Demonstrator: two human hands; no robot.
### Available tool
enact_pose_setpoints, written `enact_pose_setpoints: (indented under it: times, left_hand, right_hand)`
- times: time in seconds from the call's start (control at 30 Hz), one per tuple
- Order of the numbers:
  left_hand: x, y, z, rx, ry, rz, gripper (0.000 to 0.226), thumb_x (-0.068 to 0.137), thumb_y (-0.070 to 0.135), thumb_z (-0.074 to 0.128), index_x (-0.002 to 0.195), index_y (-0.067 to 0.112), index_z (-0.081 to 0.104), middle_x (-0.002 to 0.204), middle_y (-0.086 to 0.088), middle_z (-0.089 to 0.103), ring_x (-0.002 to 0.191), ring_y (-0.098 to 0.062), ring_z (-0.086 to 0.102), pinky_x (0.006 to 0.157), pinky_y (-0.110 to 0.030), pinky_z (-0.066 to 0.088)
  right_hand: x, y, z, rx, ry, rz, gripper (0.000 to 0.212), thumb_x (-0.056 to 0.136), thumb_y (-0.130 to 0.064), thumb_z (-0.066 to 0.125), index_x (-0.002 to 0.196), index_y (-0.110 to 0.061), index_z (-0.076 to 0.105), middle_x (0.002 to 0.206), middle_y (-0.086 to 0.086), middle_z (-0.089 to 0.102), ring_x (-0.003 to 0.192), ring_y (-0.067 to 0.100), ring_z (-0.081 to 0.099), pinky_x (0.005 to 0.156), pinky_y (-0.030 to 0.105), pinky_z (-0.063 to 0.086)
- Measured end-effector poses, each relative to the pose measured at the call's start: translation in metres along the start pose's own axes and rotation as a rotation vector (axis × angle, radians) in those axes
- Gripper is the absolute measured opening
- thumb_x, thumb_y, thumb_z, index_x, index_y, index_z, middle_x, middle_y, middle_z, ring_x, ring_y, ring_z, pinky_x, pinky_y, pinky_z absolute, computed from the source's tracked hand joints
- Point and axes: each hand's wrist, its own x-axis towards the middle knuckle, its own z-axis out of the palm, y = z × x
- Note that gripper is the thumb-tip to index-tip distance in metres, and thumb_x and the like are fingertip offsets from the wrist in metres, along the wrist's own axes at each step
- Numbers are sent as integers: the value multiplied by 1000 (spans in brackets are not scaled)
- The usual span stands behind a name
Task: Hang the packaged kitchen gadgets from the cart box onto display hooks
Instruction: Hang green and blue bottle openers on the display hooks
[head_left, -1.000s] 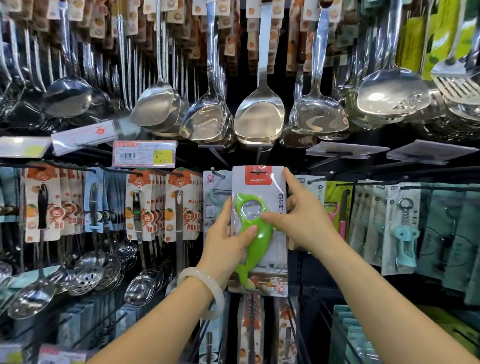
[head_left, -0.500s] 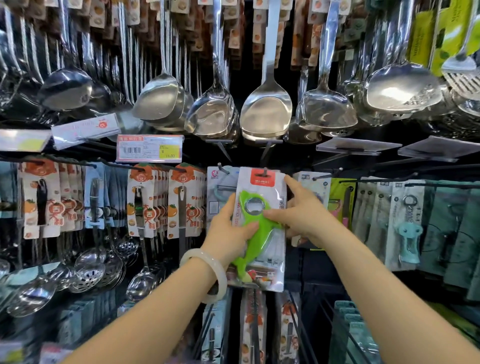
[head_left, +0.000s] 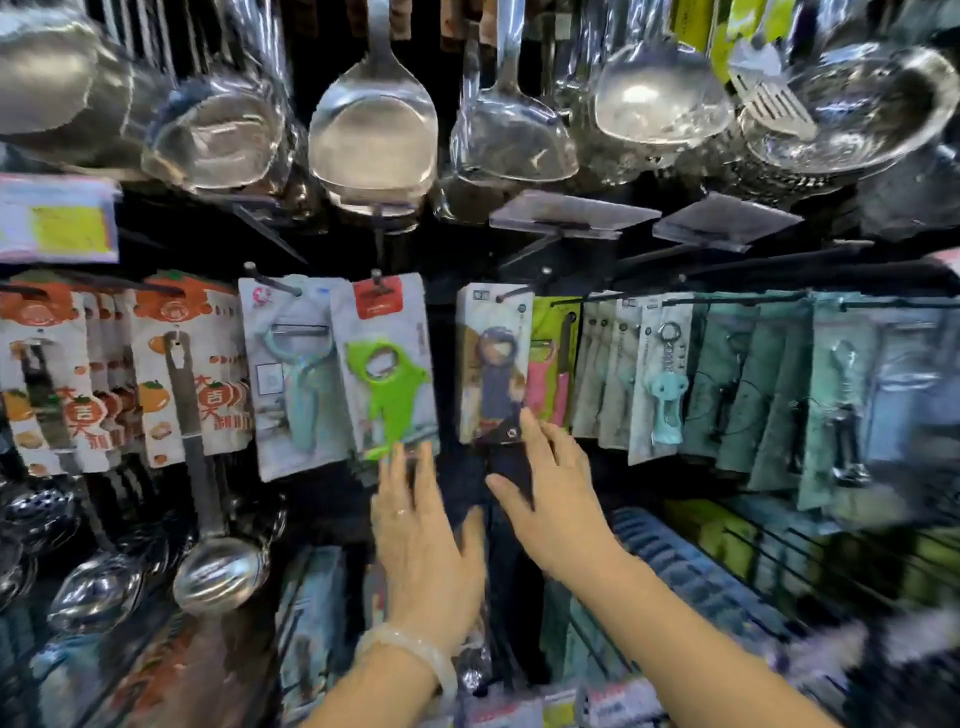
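From the head view, we see the green gadget pack (head_left: 383, 364) hanging on a display hook (head_left: 375, 274), its red header up at the hook's tip, set between a pale peeler pack (head_left: 291, 374) on its left and a dark opener pack (head_left: 494, 364) on its right. Steel ladles and spatulas (head_left: 373, 135) hang in a row above.

Our left hand (head_left: 423, 540) is raised just below the green pack with fingers straight and spread, the fingertips at or barely under its lower edge; we cannot tell whether they touch it. It holds nothing. A pale bangle (head_left: 410, 657) sits on that wrist. Our right hand (head_left: 553, 499) is also spread and loose, gripping nothing, its fingertips near the bottom corner of the dark opener pack; contact there is unclear through the blur.

We judge this pack as hung and the hands free for the next piece. The cart box is not in view, so we cannot say what remains.

The risks from here are small but real. The header seems to sit near the hook's open end, so a brush from the left fingers could nudge it forward and off. The right hand, so near the neighbouring pack, could swing it or lift it along its hook. The frame is smeared, which suggests fast head motion; reaching away without looking could catch a card edge.
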Motion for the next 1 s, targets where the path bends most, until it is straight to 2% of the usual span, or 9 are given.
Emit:
enact_pose_setpoints:
  times: [0.13, 0.23, 0.33, 0.47, 0.53, 0.6, 0.7, 0.83, 1.0]
  left_hand:
    - [-38, 31, 54, 197, -259, 240, 65, 85, 44, 38, 142, 17, 25, 150, -10, 22, 144, -19, -10, 106, -41, 10]
    - [-65, 81, 87, 230, -490, 355, 68, 89, 52, 28, 146, 18, 20, 154, -10, 5, 140, -14, -27, 109, -43, 8]
    - [-95, 150, 122, 150, -771, 458, 67, 97, 50, 23, 145, 25, -17, 134, 3, -47, 121, -9, -52, 113, -43, -17]
    - [-152, 243, 171, 155, -889, 546, 69, 97, 49, 24, 146, 24, -17, 134, 1, -44, 125, -17, -42, 111, -46, -20]
    - [-184, 287, 191, 148, -952, 605, 69, 97, 49, 24, 146, 23, -17, 134, 0, -43, 127, -17, -40, 112, -47, -19]
    - [-215, 329, 208, 133, -1019, 663, 68, 97, 51, 21, 147, 23, -17, 138, 1, -41, 136, -20, -34, 113, -47, -16]
    - [-258, 383, 233, 76, -1092, 719, 68, 97, 50, 23, 147, 23, -15, 150, -5, -32, 140, -22, -28, 115, -47, -12]
    - [-309, 442, 262, 15, -1194, 812, 69, 97, 50, 24, 147, 24, -17, 149, -4, -34, 139, -22, -30, 114, -46, -14]
    - [-357, 506, 297, -73, -1276, 915, 69, 97, 50, 26, 148, 25, -15, 152, -6, -31, 140, -24, -29, 114, -47, -11]
  right_hand:
    - [-55, 81, -10, -228, 55, 191, 73, 94, -59, 9, 139, -11, 39, 142, 20, 43, 134, 38, 34, 97, 51, 44]
    - [-99, 145, -36, -383, 37, 352, 70, 95, -57, 10, 135, -14, 46, 142, 17, 45, 133, 32, 26, 94, 51, 42]
    - [-146, 207, -79, -497, -4, 469, 89, 85, -68, -12, 145, -18, 30, 153, 10, 15, 143, 33, 6, 107, 51, 25]
    - [-213, 273, -148, -551, -76, 638, 73, 89, -63, 7, 149, -23, -1, 153, 4, -17, 144, 32, -12, 117, 47, 4]
    - [-246, 305, -176, -642, -71, 729, 67, 94, -57, 17, 148, -18, 20, 156, 13, 9, 143, 38, 14, 112, 51, 24]
    - [-281, 332, -204, -663, -77, 888, 66, 89, -56, 24, 129, -14, 56, 138, 18, 49, 122, 42, 50, 88, 55, 49]
    - [-335, 369, -235, -710, -114, 1006, 64, 87, -55, 30, 131, -15, 53, 140, 18, 46, 124, 44, 48, 90, 56, 47]
    - [-402, 412, -269, -702, -61, 1140, 78, 94, -55, 3, 118, -16, 66, 125, 15, 62, 112, 37, 60, 76, 51, 54]
    - [-452, 451, -302, -621, -36, 1229, 74, 89, -63, 7, 151, -21, 6, 158, 9, -8, 145, 32, -7, 116, 48, 7]
